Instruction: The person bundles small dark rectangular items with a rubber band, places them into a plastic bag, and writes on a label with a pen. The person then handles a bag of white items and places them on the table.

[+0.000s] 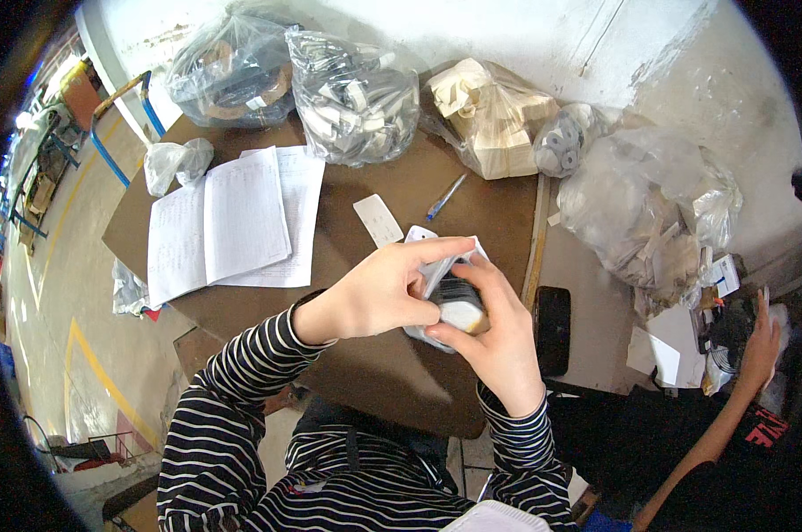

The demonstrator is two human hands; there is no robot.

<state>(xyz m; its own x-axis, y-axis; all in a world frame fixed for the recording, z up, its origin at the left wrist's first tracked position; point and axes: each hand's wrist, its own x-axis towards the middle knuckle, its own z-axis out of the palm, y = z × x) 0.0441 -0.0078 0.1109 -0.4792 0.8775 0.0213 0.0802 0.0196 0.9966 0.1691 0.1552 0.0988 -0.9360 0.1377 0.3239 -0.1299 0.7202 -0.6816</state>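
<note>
Over the front of the brown table [374, 381], both my hands are closed on a small clear plastic bag [429, 340]. Inside its mouth sits a stack of thin dark pieces with a white rounded one [461, 314] at the near end; their exact kind is unclear. My left hand [376, 291] pinches the bag's left side, index finger stretched across the top. My right hand [500, 335] curls round the right side, with fingers and thumb around the stack. Just beyond them lie a white card [378, 221] and a blue pen [445, 197].
An open notebook [241, 217] lies at left on loose sheets. Along the wall stand filled plastic bags [352, 97], one with cream-coloured pieces [498, 120]. A black phone [553, 331] and another clear bag [627, 199] are at right. A co-worker's hand [759, 346] reaches in there.
</note>
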